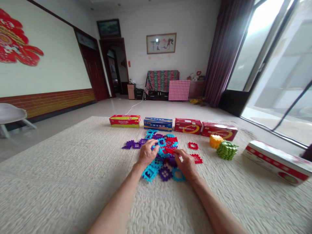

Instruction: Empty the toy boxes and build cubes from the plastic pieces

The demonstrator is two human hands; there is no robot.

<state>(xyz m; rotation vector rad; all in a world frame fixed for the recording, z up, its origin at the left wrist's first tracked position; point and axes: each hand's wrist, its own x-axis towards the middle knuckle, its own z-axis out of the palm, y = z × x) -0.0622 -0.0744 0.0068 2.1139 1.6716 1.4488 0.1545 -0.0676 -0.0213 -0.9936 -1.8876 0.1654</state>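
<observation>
A heap of interlocking plastic building tiles with notched edges lies on the beige mat, in light blue, purple and red. My left hand (148,152) is over the heap's left side, thumb and fingers closed at the edge of a light blue tile (161,142). On the right, my right hand (187,163) pinches the edge of a red tile (169,150) between thumb and forefinger. Nearer me lie a light blue tile (149,174), a purple windowed tile (165,174) and a light blue frame (178,175). Two loose red tiles, one a square frame (193,145), lie right of the heap.
Behind the heap stand a red-and-yellow box (125,121), a blue box (158,124) and two red boxes. A stack of orange tiles (215,141) and a stack of green tiles (227,150) stand right, before a white-and-red box (280,162). A white chair (12,113) is far left.
</observation>
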